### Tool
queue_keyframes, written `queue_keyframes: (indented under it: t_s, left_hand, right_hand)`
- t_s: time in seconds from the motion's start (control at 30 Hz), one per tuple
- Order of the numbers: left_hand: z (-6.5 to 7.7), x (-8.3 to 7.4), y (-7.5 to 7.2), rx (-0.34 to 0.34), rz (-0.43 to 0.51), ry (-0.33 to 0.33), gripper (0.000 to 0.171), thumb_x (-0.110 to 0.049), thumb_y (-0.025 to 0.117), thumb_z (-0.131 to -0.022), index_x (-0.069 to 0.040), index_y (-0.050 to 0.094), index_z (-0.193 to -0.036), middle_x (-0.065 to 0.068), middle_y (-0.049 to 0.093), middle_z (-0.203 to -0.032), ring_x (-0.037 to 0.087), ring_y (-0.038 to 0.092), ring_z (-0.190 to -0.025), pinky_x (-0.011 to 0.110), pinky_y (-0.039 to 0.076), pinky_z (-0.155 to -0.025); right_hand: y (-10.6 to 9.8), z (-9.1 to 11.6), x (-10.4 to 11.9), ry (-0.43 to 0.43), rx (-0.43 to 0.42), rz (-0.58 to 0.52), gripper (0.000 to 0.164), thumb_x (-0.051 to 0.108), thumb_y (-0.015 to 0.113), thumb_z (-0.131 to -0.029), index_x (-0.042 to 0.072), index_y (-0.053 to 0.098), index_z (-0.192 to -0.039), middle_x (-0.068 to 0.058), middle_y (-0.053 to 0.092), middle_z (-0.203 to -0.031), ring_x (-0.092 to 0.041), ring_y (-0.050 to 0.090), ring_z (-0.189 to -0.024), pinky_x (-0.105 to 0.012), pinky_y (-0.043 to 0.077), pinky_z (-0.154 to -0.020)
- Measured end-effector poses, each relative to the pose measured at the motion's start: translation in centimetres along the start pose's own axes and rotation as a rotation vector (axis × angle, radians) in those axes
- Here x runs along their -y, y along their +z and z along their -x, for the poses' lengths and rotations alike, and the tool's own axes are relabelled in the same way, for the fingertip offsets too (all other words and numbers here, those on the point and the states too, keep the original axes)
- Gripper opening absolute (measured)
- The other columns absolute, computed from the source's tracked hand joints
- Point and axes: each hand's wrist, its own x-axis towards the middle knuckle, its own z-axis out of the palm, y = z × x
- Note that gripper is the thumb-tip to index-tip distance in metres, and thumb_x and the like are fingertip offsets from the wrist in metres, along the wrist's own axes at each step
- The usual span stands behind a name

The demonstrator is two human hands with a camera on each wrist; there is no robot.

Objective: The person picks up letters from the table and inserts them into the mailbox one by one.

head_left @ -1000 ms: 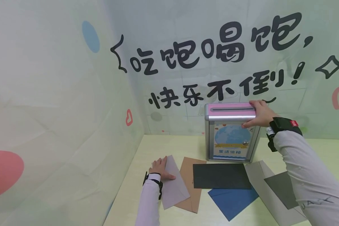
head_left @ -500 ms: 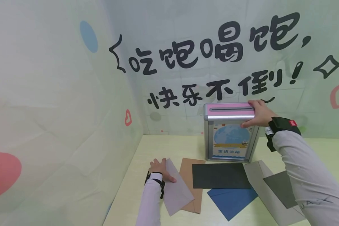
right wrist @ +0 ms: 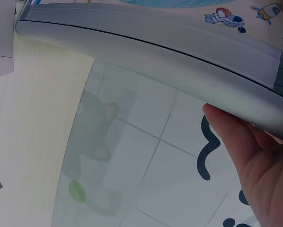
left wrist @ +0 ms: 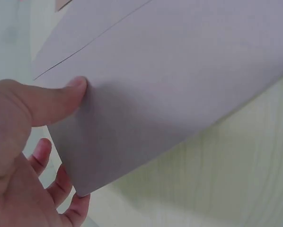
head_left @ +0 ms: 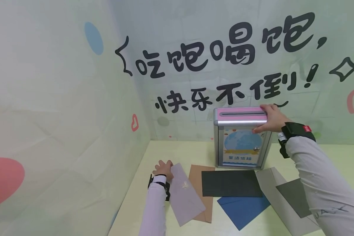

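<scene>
My left hand (head_left: 163,169) holds the upper left edge of a lilac envelope (head_left: 186,201) that bears a small gold mark. In the left wrist view the thumb presses on the envelope's (left wrist: 155,94) face while the fingers curl at its edge and behind it. A silver letter box (head_left: 242,147) with a pink top and a slot stands upright at the back of the table. My right hand (head_left: 272,118) grips its top right corner, thumb on the front. In the right wrist view the hand (right wrist: 269,175) is partly hidden by the box's metal edge (right wrist: 132,52).
A brown envelope (head_left: 197,178) lies partly under the lilac one. To its right are a black envelope (head_left: 231,183), a blue one (head_left: 242,209), a pale grey one (head_left: 269,177) and a dark grey one (head_left: 293,196). Walls border the table at the left and back.
My left hand has shifted from lying on the lilac envelope to its upper left edge, uncovering the gold mark. The envelope has slid slightly right. My right hand stays on the letter box.
</scene>
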Motion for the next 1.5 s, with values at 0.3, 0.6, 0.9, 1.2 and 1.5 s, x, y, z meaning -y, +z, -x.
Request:
queue_keyframes:
  t_s: [0.3, 0.6, 0.9, 1.2, 1.5]
  left_hand:
    - [0.5, 0.2, -2.6, 0.084, 0.084, 0.089, 0.018, -0.006, 0.046, -0.089, -0.018, 0.049, -0.103, 0.009, 0.052, -0.091, 0.027, 0.050, -0.076, 0.049, 0.038, -0.072]
    - [-0.1, 1.0, -5.8, 0.322, 0.221, 0.230, 0.027, 0.002, 0.041, -0.083, -0.009, 0.045, -0.108, 0.012, 0.048, -0.095, 0.022, 0.044, -0.077, 0.028, 0.033, -0.060]
    - [0.0, 1.4, -6.9, 0.414, 0.397, 0.212, 0.025, -0.001, 0.045, -0.082, -0.007, 0.042, -0.106, 0.012, 0.042, -0.100, 0.025, 0.042, -0.091, 0.034, 0.034, -0.072]
    - [0.1, 2.2, -7.3, 0.575, 0.604, 0.168, 0.019, -0.003, 0.044, -0.090, -0.006, 0.040, -0.109, 0.010, 0.044, -0.101, 0.024, 0.045, -0.095, 0.037, 0.039, -0.080]
    - [0.4, 3.4, -8.1, 0.581, 0.684, 0.128, 0.027, -0.009, 0.042, -0.095, -0.009, 0.038, -0.121, 0.013, 0.044, -0.118, 0.030, 0.045, -0.108, 0.049, 0.038, -0.092]
  right_hand:
    - [0.3, -0.1, -0.2, 0.011, 0.010, -0.004, 0.114, 0.042, 0.081, -0.059, -0.004, 0.015, -0.140, -0.033, 0.013, -0.134, -0.044, 0.033, -0.103, -0.058, 0.035, -0.085]
    - [0.3, -0.3, -0.4, 0.001, 0.004, -0.006, 0.115, 0.043, 0.081, -0.059, -0.004, 0.015, -0.140, -0.033, 0.012, -0.135, -0.044, 0.033, -0.103, -0.058, 0.035, -0.084]
    - [0.1, 0.1, 0.1, -0.014, 0.012, -0.009, 0.115, 0.040, 0.081, -0.060, -0.006, 0.013, -0.140, -0.034, 0.011, -0.135, -0.044, 0.031, -0.105, -0.058, 0.034, -0.085]
    - [0.0, 0.4, 0.2, -0.004, 0.010, 0.004, 0.114, 0.040, 0.081, -0.061, -0.006, 0.013, -0.140, -0.034, 0.011, -0.136, -0.044, 0.031, -0.106, -0.058, 0.033, -0.086]
    - [-0.1, 0.5, 0.7, 0.002, 0.013, 0.010, 0.113, 0.038, 0.080, -0.062, -0.006, 0.012, -0.140, -0.034, 0.012, -0.135, -0.044, 0.031, -0.105, -0.058, 0.033, -0.086]
